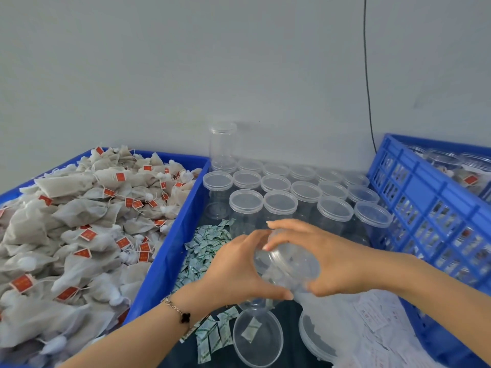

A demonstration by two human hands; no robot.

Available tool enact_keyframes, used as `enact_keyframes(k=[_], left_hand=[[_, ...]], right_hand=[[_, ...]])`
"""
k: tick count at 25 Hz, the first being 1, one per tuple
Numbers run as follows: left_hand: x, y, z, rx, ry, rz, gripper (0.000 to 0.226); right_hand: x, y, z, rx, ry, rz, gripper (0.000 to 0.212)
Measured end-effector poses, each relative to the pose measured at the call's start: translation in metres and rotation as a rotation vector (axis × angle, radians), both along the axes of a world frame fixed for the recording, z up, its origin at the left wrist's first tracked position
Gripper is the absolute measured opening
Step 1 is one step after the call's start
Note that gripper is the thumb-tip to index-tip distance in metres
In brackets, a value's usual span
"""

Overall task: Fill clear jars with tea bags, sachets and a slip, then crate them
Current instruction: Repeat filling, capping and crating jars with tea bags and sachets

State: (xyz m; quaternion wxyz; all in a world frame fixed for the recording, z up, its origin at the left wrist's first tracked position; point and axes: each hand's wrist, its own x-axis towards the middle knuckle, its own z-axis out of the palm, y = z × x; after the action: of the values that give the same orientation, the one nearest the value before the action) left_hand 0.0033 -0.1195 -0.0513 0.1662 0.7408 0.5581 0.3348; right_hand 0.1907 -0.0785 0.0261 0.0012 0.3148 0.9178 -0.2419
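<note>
Both my hands hold one clear jar [287, 264], tilted with its lidded end toward me. My left hand [236, 266] grips its left side; my right hand [332, 258] curls over the lid end from the right. Below them an open clear jar [257, 338] has one sachet inside. A heap of small green-white sachets [204, 248] lies left of the jars. Tea bags [79, 235] with red tags fill the blue bin on the left. White paper slips [377, 322] lie at the lower right.
Rows of lidded empty clear jars [305, 192] stand behind my hands, one taller stack [222, 144] against the grey wall. A blue slatted crate [414, 197] on the right holds filled jars. A loose lid [316, 338] lies beside the slips. A black cable hangs down the wall.
</note>
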Motion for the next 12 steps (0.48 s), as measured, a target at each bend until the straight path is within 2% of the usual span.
enact_keyframes(k=[2, 3, 4, 6, 7, 8, 10, 12], left_hand=[[-0.002, 0.003, -0.003, -0.018, 0.044, -0.022, 0.1], [-0.003, 0.004, -0.005, -0.017, 0.066, -0.032, 0.102], [-0.004, 0.005, -0.007, -0.007, 0.08, -0.04, 0.104], [-0.009, 0.007, -0.011, 0.018, 0.083, -0.049, 0.106], [-0.011, 0.008, -0.011, 0.019, 0.07, -0.049, 0.105], [-0.013, 0.01, -0.009, 0.011, 0.05, -0.05, 0.102], [-0.019, 0.016, -0.006, -0.023, -0.008, -0.061, 0.087], [-0.022, 0.019, -0.003, -0.056, -0.073, -0.074, 0.084]], right_hand=[[-0.002, -0.004, 0.002, 0.008, 0.185, -0.103, 0.064], [-0.005, -0.006, 0.001, 0.083, 0.22, -0.201, 0.056], [-0.009, -0.007, -0.001, 0.189, 0.161, -0.304, 0.057], [-0.015, -0.01, -0.014, 0.313, -0.113, -0.408, 0.073], [-0.018, -0.012, -0.021, 0.282, -0.189, -0.412, 0.073], [-0.021, -0.013, -0.022, 0.226, -0.172, -0.411, 0.067], [-0.023, -0.012, -0.014, 0.075, -0.004, -0.386, 0.052], [-0.023, -0.006, -0.009, 0.02, 0.064, -0.355, 0.069]])
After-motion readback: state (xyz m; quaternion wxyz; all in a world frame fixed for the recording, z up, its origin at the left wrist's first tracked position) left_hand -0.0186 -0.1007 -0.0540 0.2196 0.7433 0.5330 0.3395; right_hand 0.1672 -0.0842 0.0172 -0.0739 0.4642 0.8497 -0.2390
